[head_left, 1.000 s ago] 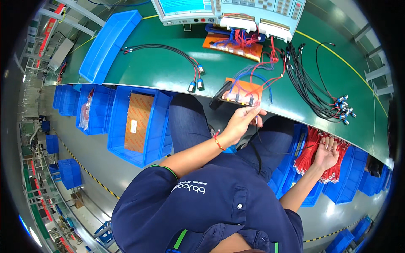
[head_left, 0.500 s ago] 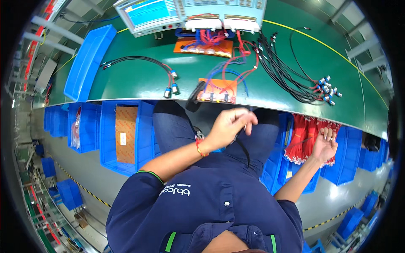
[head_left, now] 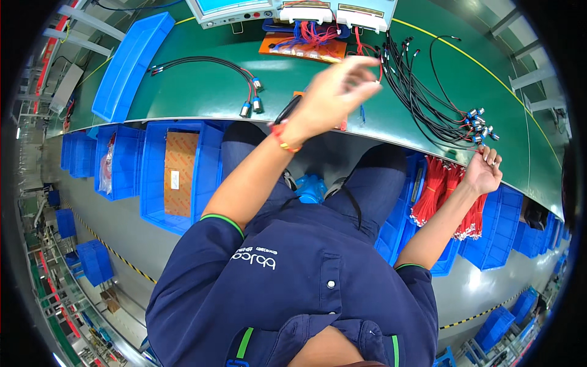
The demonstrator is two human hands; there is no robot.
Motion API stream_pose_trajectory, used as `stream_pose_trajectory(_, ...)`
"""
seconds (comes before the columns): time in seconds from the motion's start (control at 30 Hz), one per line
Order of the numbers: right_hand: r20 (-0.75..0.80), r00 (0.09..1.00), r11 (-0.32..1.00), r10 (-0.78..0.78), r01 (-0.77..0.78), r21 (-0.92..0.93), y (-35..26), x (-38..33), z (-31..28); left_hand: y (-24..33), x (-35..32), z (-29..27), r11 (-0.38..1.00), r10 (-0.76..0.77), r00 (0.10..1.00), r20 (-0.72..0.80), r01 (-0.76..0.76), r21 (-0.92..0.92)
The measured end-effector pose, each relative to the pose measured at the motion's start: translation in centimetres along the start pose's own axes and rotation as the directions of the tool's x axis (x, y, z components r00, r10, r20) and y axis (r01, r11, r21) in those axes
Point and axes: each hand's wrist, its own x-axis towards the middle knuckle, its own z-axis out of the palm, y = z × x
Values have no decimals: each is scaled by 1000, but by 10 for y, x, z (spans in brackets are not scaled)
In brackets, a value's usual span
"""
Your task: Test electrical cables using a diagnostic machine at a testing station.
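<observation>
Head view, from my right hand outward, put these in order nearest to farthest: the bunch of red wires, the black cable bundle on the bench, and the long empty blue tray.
1. Bunch of red wires: just below and left of the right hand, hanging into the blue bins.
2. Black cable bundle: on the green bench, above the hand; nearly as close.
3. Long blue tray: far left end of the bench.

Left hand [head_left: 333, 98] raised, motion-blurred, fingers loosely curled; right hand [head_left: 483, 171] low, open.

left hand [head_left: 333, 92] motion-blurred, orange board [head_left: 298, 98] hidden behind it
</observation>
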Motion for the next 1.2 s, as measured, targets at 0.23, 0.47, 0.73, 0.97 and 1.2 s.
stream_pose_trajectory(0.23,10,1000,995,-15,16,-96,18,39,-12,-25,-50,-113,599,-137,765,-629,570,563)
stream_pose_trajectory(0.47,-89,996,988,-21,7,-157,40,72,-17,-47,-56,-119,213,-161,817,-553,576,789)
stream_pose_trajectory(0.73,-118,990,970,-71,40,-241,44,95,-19,-50,-56,-133,390,-248,712,-657,694,605)
stream_pose_trajectory(0.97,-104,991,930,-84,40,-365,58,110,-31,-33,-56,-132,929,-357,762,-541,348,-124)
stream_pose_trajectory(1.2,554,801,-622,-226,319,-715,87,62,41,1,-62,-77,687,-378,922,-84,218,-693)
